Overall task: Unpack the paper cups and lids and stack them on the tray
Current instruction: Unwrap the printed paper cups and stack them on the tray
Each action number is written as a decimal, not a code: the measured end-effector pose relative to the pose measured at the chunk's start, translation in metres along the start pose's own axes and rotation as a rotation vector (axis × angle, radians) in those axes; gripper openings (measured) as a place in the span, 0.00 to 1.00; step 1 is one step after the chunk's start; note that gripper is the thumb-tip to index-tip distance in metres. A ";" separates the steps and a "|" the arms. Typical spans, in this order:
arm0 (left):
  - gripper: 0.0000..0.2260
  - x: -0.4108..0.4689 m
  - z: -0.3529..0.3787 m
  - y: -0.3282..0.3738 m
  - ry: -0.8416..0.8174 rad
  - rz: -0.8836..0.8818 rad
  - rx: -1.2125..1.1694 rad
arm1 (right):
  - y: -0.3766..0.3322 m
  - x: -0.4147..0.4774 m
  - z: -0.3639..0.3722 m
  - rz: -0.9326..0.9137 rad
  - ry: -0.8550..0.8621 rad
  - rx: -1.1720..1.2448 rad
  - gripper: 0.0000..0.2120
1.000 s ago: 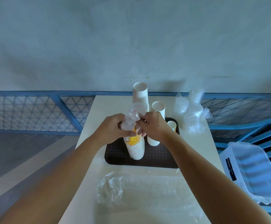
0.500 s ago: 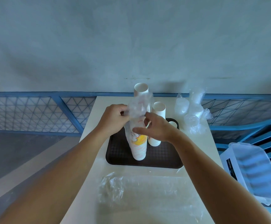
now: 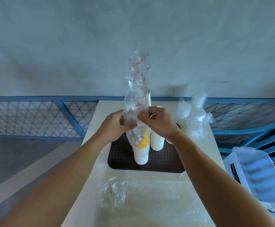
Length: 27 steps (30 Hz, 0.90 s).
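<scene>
Left grip (image 3: 115,125) and right grip (image 3: 158,122) pinch the plastic sleeve (image 3: 136,89) over the cup stack (image 3: 141,154) on the tray (image 3: 166,163) — unwrapping, likely; next, draw it clear without toppling.

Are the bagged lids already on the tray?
No, the bagged lids lie on the table, right of the tray.

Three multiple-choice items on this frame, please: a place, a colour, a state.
1. Where do the bagged lids lie? A on the tray; B on the table beside it; C in the bin.
2. Tray colour? A dark; B white; C blue.
3. The plastic sleeve is: A flat on the table; B gripped by left hand and right hand; C untouched.
Key: B, they sit off the tray's right edge; A, dark against the white table; B, both hands pinch it over the printed cups.
</scene>
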State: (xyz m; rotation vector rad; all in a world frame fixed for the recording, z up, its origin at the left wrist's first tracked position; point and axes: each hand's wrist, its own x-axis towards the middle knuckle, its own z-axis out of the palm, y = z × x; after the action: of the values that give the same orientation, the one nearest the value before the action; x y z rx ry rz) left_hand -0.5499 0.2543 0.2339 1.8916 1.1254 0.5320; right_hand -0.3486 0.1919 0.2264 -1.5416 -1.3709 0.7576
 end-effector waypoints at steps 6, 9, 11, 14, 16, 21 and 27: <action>0.09 -0.002 -0.007 0.020 0.094 0.100 -0.040 | -0.008 -0.001 -0.001 0.011 -0.045 0.036 0.27; 0.09 0.000 -0.011 0.031 0.088 0.125 -0.156 | -0.013 -0.004 -0.001 -0.017 -0.050 0.067 0.25; 0.09 0.000 -0.014 0.040 0.098 0.163 -0.239 | -0.020 -0.008 0.000 -0.040 -0.035 0.088 0.22; 0.12 0.000 -0.020 0.057 0.134 0.201 -0.344 | -0.022 -0.010 0.004 0.000 0.023 0.157 0.27; 0.13 0.000 -0.025 0.067 0.153 0.215 -0.391 | -0.025 -0.012 0.006 0.007 0.075 0.196 0.30; 0.14 -0.008 -0.035 0.088 0.195 0.235 -0.564 | -0.044 -0.020 0.001 -0.043 0.152 0.084 0.12; 0.16 -0.021 -0.056 0.105 0.260 0.199 -0.881 | -0.060 -0.035 -0.005 -0.035 0.060 0.127 0.05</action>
State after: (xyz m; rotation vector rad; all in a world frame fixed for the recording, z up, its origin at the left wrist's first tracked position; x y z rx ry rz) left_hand -0.5471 0.2369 0.3535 1.1722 0.6694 1.1856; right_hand -0.3757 0.1547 0.2789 -1.4271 -1.2779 0.7559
